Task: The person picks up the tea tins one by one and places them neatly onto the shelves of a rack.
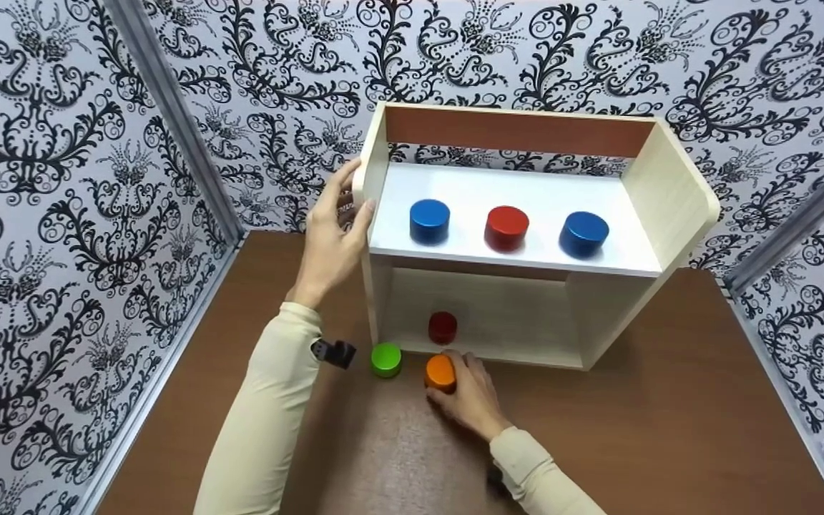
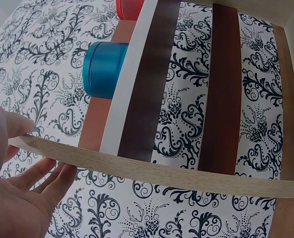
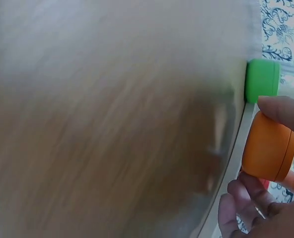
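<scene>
My left hand [image 1: 330, 239] grips the front edge of the left side panel of a small wooden shelf [image 1: 677, 193], thumb on the inner side and fingers outside. In the left wrist view that panel edge [image 2: 152, 171] runs between thumb and fingers. With my right hand [image 1: 471, 397] I hold an orange round container [image 1: 440, 372] by its sides, in front of the bottom shelf. A green round container [image 1: 386, 360] stands to its left at the shelf's front left corner. Behind the orange one, a red container [image 1: 443, 327] sits on the bottom shelf.
Across the white upper shelf [image 1: 505, 182] stand a blue container [image 1: 429, 220], a red container [image 1: 506, 227] and another blue container [image 1: 584, 233]. The shelf unit rests on a brown table [image 1: 705, 400]. Patterned walls [image 1: 276, 64] enclose the back and sides.
</scene>
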Demonstrator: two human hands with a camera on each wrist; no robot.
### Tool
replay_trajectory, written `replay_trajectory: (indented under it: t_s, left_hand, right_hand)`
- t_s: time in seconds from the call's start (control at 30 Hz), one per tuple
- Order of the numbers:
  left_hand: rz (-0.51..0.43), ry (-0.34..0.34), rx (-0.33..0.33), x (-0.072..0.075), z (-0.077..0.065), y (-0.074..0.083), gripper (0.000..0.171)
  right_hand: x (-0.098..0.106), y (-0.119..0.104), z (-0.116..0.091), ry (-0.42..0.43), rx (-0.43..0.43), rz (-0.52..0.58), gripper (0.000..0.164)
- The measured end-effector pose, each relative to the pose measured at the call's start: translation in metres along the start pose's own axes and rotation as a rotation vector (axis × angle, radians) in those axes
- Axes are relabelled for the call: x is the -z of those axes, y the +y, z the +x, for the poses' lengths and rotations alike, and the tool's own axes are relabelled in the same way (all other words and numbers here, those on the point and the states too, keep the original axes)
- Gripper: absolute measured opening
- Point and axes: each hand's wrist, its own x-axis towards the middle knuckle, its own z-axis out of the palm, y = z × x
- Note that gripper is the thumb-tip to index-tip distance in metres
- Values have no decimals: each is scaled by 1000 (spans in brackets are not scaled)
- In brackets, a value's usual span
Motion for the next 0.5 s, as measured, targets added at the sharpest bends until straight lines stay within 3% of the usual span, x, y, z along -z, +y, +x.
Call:
replay_trajectory:
  t_s: [0.3, 0.5]
  left_hand:
    - [11, 5, 0, 1, 0, 1, 54]
    - [9, 1, 5, 0, 0, 2, 55]
  right_hand:
    - [25, 24, 6, 32, -105, -15, 62]
    - [38, 41, 21, 69, -121, -44, 60]
